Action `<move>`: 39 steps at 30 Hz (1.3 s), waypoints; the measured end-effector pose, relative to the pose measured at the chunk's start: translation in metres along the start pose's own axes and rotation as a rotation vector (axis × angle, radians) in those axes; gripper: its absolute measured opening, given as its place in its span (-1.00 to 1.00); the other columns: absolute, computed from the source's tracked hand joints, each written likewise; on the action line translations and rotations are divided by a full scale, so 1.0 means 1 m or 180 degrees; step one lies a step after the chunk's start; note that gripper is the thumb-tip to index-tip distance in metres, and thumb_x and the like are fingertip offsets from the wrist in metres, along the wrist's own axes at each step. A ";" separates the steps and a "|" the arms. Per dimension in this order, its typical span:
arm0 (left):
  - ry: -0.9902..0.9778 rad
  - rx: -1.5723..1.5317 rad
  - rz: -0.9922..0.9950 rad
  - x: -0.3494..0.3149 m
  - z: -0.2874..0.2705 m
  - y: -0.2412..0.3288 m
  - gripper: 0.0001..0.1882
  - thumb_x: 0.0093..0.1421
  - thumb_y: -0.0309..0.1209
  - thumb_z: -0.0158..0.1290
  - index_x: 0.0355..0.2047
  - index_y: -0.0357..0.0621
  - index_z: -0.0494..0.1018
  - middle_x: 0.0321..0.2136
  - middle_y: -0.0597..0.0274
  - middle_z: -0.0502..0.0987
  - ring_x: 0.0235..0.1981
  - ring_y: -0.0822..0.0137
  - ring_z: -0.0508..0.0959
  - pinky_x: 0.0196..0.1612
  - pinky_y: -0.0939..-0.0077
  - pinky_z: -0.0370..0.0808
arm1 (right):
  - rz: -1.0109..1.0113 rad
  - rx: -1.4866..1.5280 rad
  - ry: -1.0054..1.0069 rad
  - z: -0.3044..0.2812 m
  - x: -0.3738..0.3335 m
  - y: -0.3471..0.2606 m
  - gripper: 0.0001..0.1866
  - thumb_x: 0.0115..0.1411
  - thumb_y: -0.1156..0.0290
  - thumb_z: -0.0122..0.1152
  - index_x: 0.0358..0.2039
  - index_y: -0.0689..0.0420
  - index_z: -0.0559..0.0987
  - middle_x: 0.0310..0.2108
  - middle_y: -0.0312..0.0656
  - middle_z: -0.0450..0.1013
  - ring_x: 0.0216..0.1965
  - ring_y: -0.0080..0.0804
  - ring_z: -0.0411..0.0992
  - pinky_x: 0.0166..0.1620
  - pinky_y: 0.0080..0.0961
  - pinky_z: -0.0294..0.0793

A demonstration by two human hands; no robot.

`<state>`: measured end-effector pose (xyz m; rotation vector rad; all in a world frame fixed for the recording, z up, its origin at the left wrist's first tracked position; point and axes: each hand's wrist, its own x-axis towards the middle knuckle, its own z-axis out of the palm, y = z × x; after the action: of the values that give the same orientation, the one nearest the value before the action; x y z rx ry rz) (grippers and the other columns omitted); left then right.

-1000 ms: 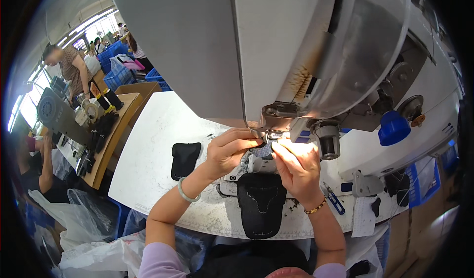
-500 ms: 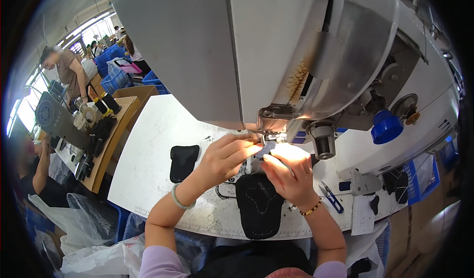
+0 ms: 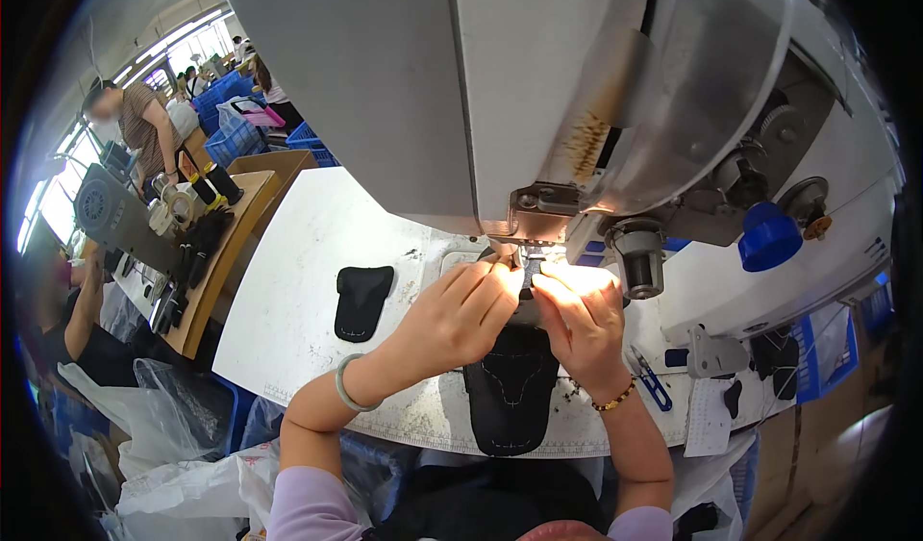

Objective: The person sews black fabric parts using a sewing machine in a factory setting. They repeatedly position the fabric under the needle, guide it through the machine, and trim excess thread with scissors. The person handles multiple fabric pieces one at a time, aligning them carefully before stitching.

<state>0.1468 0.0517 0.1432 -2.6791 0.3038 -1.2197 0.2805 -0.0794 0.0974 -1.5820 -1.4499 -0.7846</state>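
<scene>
Under the needle area of a large sewing machine [image 3: 538, 216], both my hands press in close together. My left hand [image 3: 466, 308] is closed, its fingertips pinching the left edge of a small grey fabric strip [image 3: 530, 270]. From the other side my right hand [image 3: 588, 322] grips the same strip between thumb and fingers. Bright lamp light washes out the fingertips, and part of the strip is hidden by them. Just below lies a black fabric piece [image 3: 510, 402] with white marked lines, its top end partly covered. A second, similar black piece [image 3: 363, 302] rests farther left.
Blue-handled thread snips [image 3: 651, 379] and a white paper sheet [image 3: 709, 416] lie to the right. A blue knob [image 3: 769, 237] juts from the machine. At left are another machine [image 3: 113, 209], thread cones [image 3: 222, 184], clear plastic bags [image 3: 192, 483] and people working.
Both hands have moved slightly up toward the needle with the grey strip, the left wrapping farther over it. The view has shifted a little.
</scene>
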 end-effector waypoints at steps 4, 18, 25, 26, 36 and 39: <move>0.0061 -0.0550 -0.0202 -0.007 0.005 -0.011 -0.61 -0.17 -0.67 0.15 -0.23 -0.31 0.45 -0.32 0.09 0.49 -0.28 0.17 0.53 -0.21 0.39 0.53 | 0.0039 0.0177 0.0062 0.001 0.004 0.000 -0.89 0.01 0.42 0.33 -0.39 0.04 0.62 -0.46 -0.30 0.44 -0.25 -0.24 0.41 -0.04 -0.35 0.29; 0.0069 -0.1990 -0.0236 -0.026 0.022 -0.055 -0.50 -0.12 -0.53 0.18 -0.08 -0.10 0.49 -0.04 0.16 0.48 -0.02 0.11 0.48 0.01 0.33 0.48 | -0.0060 0.0254 0.0153 0.000 0.010 0.002 -0.79 0.05 0.45 0.28 -0.25 0.09 0.59 -0.35 -0.29 0.52 -0.38 -0.34 0.42 -0.16 -0.41 0.29; -0.0026 -0.1280 0.0230 -0.019 0.003 -0.036 -0.52 -0.17 -0.56 0.12 -0.14 -0.37 0.42 -0.17 -0.02 0.49 -0.09 0.01 0.51 -0.05 0.28 0.52 | -0.0615 0.0234 0.0440 0.000 -0.004 -0.003 -0.61 -0.04 0.42 0.38 -0.19 0.05 0.45 -0.22 -0.32 0.38 -0.22 -0.36 0.38 -0.17 -0.39 0.36; 0.0001 -0.1167 0.0226 -0.019 0.002 -0.031 -0.53 -0.18 -0.55 0.13 -0.16 -0.41 0.43 -0.19 -0.06 0.50 -0.12 -0.01 0.53 -0.08 0.28 0.54 | -0.0680 0.0255 0.0422 0.002 -0.005 -0.006 -0.61 -0.05 0.43 0.37 -0.18 0.05 0.44 -0.20 -0.32 0.37 -0.20 -0.36 0.38 -0.15 -0.40 0.37; -0.0152 -0.0200 -0.0122 -0.011 -0.004 0.009 -0.57 -0.10 -0.59 -0.01 -0.16 -0.54 0.38 -0.19 -0.14 0.43 -0.08 0.01 0.50 -0.09 0.33 0.50 | -0.0919 0.0178 0.0163 -0.007 -0.005 -0.017 -0.71 -0.01 0.49 0.25 -0.21 0.08 0.51 -0.15 -0.29 0.40 -0.09 -0.35 0.40 -0.06 -0.44 0.40; -0.0209 -0.0271 -0.0177 -0.010 -0.006 0.011 -0.60 -0.07 -0.61 0.00 -0.16 -0.56 0.38 -0.20 -0.17 0.42 -0.07 0.00 0.50 -0.06 0.36 0.50 | -0.1036 0.0226 0.0092 -0.010 -0.002 -0.015 -0.74 0.00 0.51 0.22 -0.23 0.11 0.52 -0.16 -0.28 0.43 -0.11 -0.38 0.43 -0.09 -0.48 0.40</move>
<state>0.1348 0.0433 0.1372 -2.8114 0.2797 -1.1561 0.2663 -0.0896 0.1029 -1.2923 -1.7192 -0.9251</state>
